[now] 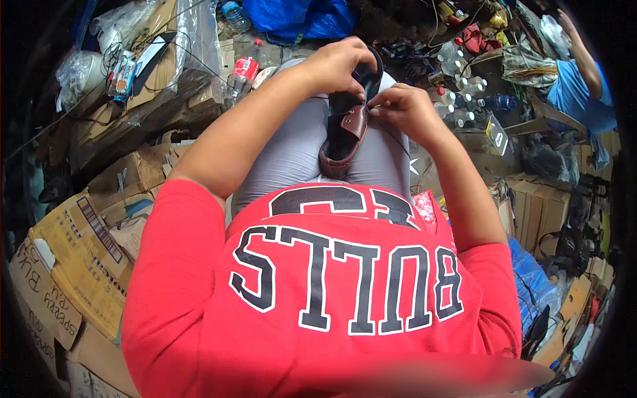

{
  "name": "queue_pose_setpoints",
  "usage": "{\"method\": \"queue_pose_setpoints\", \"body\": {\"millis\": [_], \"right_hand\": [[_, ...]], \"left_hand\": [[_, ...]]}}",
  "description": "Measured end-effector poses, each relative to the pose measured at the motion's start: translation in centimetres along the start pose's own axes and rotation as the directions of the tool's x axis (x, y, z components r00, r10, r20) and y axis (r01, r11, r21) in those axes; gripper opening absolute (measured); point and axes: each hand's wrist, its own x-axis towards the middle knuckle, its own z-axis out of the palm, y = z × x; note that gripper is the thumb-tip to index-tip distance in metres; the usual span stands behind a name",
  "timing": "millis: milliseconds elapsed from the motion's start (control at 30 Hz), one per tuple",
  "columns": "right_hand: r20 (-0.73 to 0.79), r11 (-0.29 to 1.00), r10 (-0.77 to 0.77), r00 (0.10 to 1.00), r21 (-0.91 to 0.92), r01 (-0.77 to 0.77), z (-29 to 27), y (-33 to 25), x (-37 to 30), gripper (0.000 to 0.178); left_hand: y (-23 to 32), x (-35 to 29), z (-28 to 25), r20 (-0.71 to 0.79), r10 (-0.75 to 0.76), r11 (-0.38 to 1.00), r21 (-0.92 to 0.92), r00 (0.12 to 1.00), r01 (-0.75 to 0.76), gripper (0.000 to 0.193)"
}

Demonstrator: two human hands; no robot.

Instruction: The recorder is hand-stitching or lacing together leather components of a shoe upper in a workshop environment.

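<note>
A dark brown sandal (pixel 353 127) with a wide strap and small metal eyelets lies lengthwise on my lap, over grey trousers (pixel 282 142). My left hand (pixel 337 66) is closed on its far end, fingers over the dark sole and thumb inside. From the right, my right hand (pixel 406 111) has its fingertips pinched together at the strap's edge. Something thin and dark seems to run down from those fingertips, too fine to make out. The underside of the sandal is hidden.
A red-capped plastic bottle (pixel 243 71) stands left of my knees. Several clear bottles (pixel 458 99) crowd the far right, near a person's blue garment (pixel 576 96). Cardboard boxes (pixel 86 259) are piled at the left. A blue plastic sheet (pixel 298 18) lies beyond my knees.
</note>
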Motion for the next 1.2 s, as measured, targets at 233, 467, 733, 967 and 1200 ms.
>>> {"method": "queue_pose_setpoints", "body": {"millis": [233,467,733,967,1200], "right_hand": [[0.638,0.590,0.156,0.754,0.552,-0.589,-2.5,3.7,-2.7,0.031],[0.053,0.725,0.567,0.822,0.440,-0.529,-2.1,10.4,-4.2,0.025],[-0.020,-0.606,0.450,0.893,0.728,0.322,1.4,9.6,-1.3,0.038],[-0.016,-0.241,0.439,0.899,0.961,0.135,1.4,10.1,-4.6,0.048],[0.059,0.438,0.685,0.726,0.762,-0.476,-1.5,13.6,-9.3,0.055]], "left_hand": [[1.3,-8.0,-2.4,0.049,-0.242,0.952,0.204,0.969,0.228,0.029],[-0.9,-12.4,-8.0,0.144,-0.473,0.863,-0.123,0.869,0.490,0.019],[-0.4,-9.4,-6.0,-0.090,-0.750,0.131,-0.991,0.656,0.014,0.038],[-3.5,-10.0,-4.0,0.169,-0.752,-0.324,-0.937,0.637,-0.133,0.047],[-5.2,-14.7,-8.2,-0.184,-0.870,0.447,-0.686,0.458,0.574,0.043]]}}
